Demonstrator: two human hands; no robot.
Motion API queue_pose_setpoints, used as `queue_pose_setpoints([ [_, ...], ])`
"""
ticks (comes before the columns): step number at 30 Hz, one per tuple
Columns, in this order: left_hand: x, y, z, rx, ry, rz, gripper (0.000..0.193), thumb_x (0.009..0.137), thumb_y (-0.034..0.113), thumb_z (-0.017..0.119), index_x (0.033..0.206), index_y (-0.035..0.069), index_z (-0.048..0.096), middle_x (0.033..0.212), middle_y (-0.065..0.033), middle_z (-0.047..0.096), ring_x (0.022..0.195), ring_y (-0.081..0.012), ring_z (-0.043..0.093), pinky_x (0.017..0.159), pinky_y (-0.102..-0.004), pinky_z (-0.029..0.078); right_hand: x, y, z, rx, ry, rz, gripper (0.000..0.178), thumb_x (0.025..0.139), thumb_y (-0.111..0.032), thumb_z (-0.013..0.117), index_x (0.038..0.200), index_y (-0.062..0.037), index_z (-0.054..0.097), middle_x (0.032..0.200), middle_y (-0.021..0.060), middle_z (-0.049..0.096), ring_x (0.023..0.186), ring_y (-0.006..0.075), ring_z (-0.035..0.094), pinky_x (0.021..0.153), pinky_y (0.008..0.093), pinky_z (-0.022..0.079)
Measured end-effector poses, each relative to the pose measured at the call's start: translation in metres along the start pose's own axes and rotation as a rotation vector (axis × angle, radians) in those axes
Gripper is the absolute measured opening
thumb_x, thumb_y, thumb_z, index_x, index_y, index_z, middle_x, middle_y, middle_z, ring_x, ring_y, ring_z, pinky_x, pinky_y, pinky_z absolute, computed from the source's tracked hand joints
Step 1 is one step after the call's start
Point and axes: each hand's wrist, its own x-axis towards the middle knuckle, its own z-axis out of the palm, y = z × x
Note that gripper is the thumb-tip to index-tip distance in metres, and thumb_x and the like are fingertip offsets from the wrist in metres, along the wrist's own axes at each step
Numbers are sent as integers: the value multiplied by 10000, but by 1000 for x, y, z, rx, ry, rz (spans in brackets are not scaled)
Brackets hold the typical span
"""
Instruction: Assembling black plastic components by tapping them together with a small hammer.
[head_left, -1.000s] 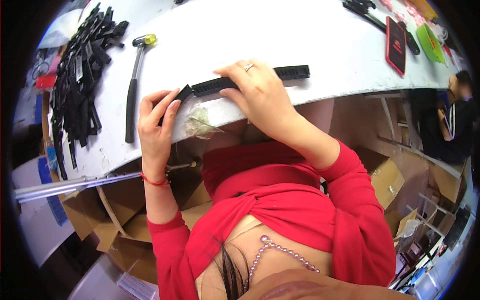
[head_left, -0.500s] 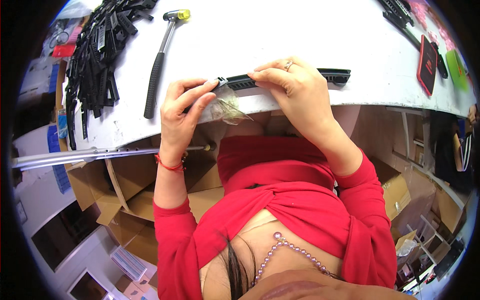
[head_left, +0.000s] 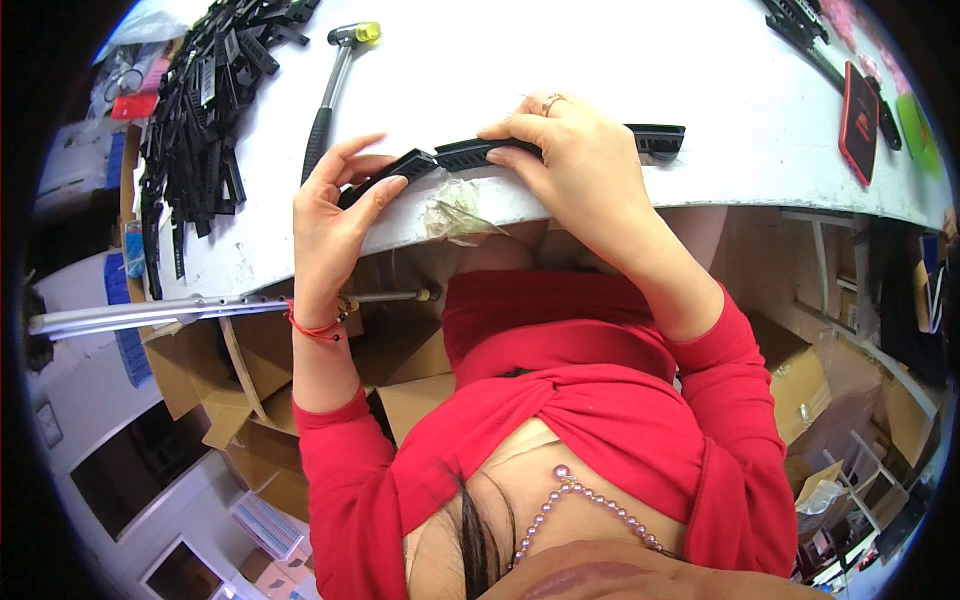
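A long black plastic strip (head_left: 655, 138) lies along the near edge of the white table (head_left: 600, 60). My right hand (head_left: 570, 160) presses down on its middle, fingers curled over it. My left hand (head_left: 335, 205) grips a shorter black plastic piece (head_left: 385, 172) that meets the strip's left end, thumb and fingers pinching it. A scrap of clear tape (head_left: 455, 212) hangs from the table edge just below the parts.
A hammer (head_left: 330, 95) with a black grip and yellow head lies left of my hands. A heap of black plastic parts (head_left: 200, 110) covers the table's left side. A red phone (head_left: 860, 105) lies far right. Cardboard boxes (head_left: 200, 370) and a metal rail (head_left: 180, 310) sit below.
The view has shifted so the table edge and both hands sit a little higher. My left hand's fingers have closed further around the short piece at the strip's left end.
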Motion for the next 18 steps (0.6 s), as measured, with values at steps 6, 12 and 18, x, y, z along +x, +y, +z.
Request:
queue_pose_setpoints([
  [6,7,-1,-5,146,-45,183,302,848,-16,709,1148,24,723,1015,-71,704,920,-113,627,811,-237,488,3,-3,3,-16,14,3,131,789,-185,736,911,-144,760,873,1,663,865,194,653,707,329,536],
  [12,15,-3,-10,160,-102,179,289,852,-23,697,1133,31,732,963,-65,680,878,-120,620,791,-236,488,7,-3,4,-9,-25,-1,140,790,-187,737,920,-138,757,878,12,670,852,206,660,710,332,539],
  [18,29,0,-24,194,-221,227,271,859,-23,683,1121,26,734,928,-53,667,813,-112,609,737,-230,491,13,-6,0,36,-93,-15,163,795,-188,737,943,-122,749,888,48,670,851,246,661,728,355,536],
])
